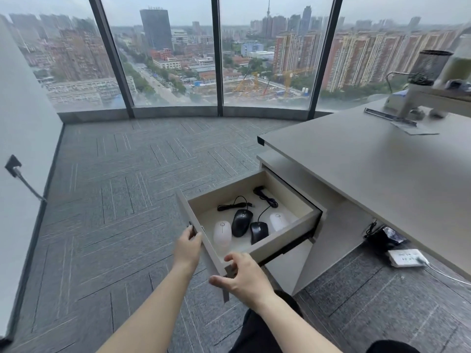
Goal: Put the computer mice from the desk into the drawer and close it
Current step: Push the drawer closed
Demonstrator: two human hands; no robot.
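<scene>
**Q:** Hands?

**A:** Both are on the drawer's point(281, 240) front panel. My left hand point(188, 247) has its fingers curled over the panel's far top corner, gripping it. My right hand point(240, 275) pinches the near top corner, thumb on the rim, index finger stretched along the outside face.

**Q:** Drawer?

**A:** Wide open. It juts out from the pedestal below the counter's point(369, 174) near-left corner.

**Q:** Mice?

**A:** Four, all inside on the drawer floor, in a row toward the front panel:
- The left white mouse point(222, 234) lies nearest the panel.
- The big black mouse point(241, 222) is just beside it.
- The small black mouse point(258, 231) lies against the near wall.
- The right white mouse point(278, 221) lies deepest in.

The black cables point(265, 198) lie looped behind them toward the back wall.

**Q:** The rest?

**A:** A mesh cup point(430, 66) stands on a raised shelf at the counter's far right corner. A white power strip point(407, 258) lies on the carpet point(114, 200) under the counter's near edge. Windows point(165, 59) give onto a city.
</scene>
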